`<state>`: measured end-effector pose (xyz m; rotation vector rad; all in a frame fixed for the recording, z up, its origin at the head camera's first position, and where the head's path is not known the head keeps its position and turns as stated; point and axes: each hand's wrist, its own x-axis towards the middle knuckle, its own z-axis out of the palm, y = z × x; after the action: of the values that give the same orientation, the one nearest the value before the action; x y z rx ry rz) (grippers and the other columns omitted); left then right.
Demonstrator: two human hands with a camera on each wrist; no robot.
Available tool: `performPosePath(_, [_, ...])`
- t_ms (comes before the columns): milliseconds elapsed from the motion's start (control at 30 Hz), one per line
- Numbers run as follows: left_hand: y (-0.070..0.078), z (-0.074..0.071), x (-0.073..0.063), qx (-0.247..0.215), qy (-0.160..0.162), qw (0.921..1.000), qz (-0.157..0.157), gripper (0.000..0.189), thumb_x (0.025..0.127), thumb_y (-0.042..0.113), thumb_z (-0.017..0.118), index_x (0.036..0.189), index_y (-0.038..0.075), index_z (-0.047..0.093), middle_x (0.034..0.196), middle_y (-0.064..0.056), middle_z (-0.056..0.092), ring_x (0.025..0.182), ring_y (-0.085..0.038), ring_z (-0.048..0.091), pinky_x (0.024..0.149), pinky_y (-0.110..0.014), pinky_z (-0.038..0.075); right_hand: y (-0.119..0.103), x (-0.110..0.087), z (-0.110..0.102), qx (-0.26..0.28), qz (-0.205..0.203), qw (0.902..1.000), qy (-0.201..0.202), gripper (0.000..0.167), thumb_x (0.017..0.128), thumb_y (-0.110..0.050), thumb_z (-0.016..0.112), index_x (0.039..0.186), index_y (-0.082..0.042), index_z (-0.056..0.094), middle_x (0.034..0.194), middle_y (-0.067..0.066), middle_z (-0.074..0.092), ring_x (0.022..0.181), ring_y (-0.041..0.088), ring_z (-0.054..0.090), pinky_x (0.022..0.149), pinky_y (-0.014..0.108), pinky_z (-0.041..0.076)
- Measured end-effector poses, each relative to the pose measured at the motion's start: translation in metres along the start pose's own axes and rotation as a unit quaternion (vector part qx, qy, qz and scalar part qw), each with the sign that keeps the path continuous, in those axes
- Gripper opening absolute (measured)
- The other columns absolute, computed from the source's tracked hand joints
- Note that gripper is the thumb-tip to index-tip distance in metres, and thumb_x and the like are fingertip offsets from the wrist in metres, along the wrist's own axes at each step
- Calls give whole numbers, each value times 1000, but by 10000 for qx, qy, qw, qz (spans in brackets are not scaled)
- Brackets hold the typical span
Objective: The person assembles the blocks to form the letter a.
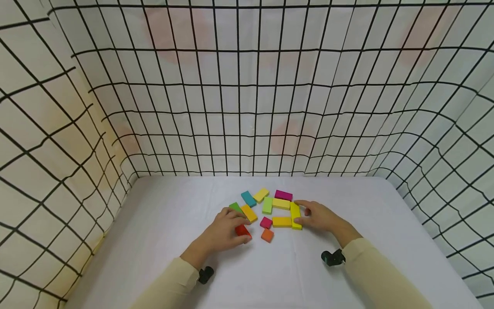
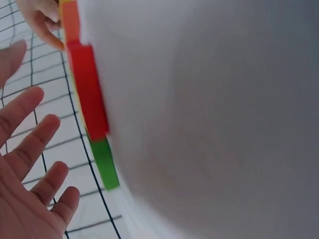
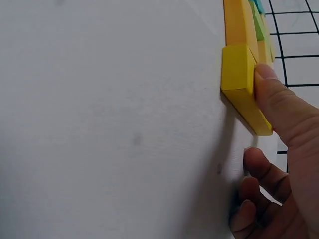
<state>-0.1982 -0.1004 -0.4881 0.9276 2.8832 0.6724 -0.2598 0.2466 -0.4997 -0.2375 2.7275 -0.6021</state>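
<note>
In the head view my right hand (image 1: 322, 218) is at a long yellow block (image 1: 295, 216), its index finger at the far end and its thumb on the near part. From the right wrist, the thumb presses this yellow block (image 3: 237, 69) while other fingers curl below, off it. My left hand (image 1: 224, 231) hovers with spread fingers over a red block (image 1: 242, 230), partly covering it. The left wrist view shows these fingers apart from the red block (image 2: 89, 92) and holding nothing. A green block (image 1: 235, 207) and an amber block (image 1: 249, 213) lie just beyond the left fingertips.
Between the hands are a small magenta block (image 1: 266, 222) and an orange block (image 1: 267, 235). A yellow-orange block (image 1: 282, 222) meets the long yellow one. Farther back lie light green (image 1: 267, 205), pale yellow (image 1: 281, 204), teal (image 1: 248, 198) and magenta (image 1: 283, 195) blocks. Black netting (image 1: 239, 86) surrounds the white table.
</note>
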Motion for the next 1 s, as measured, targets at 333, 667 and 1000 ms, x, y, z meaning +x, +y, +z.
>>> performPosePath(333, [31, 13, 27, 286, -104, 9992, 250, 31, 93, 37, 73, 119, 20, 76, 114, 5, 76, 107, -13, 63, 93, -33, 45, -5, 16, -2, -90, 238, 9994, -213, 81, 87, -54, 75, 156, -28, 41, 96, 6, 56, 90, 22, 53, 78, 38, 49])
performPosePath(667, [39, 30, 36, 746, -292, 9968, -27, 32, 90, 36, 79, 118, 22, 77, 105, 8, 77, 89, -10, 50, 74, -23, 36, -5, 23, -7, 285, 438, 9981, -340, 85, 87, -58, 73, 157, -25, 38, 129, 19, 60, 110, 33, 55, 104, 62, 46])
performPosePath(1000, [46, 31, 39, 476, -408, 9974, -364, 27, 87, 38, 81, 108, 22, 77, 94, 10, 72, 87, -11, 46, 75, -25, 38, 0, 29, -14, 457, 347, 9968, -566, 79, 90, -56, 71, 157, -26, 39, 131, 21, 56, 113, 36, 52, 106, 65, 41])
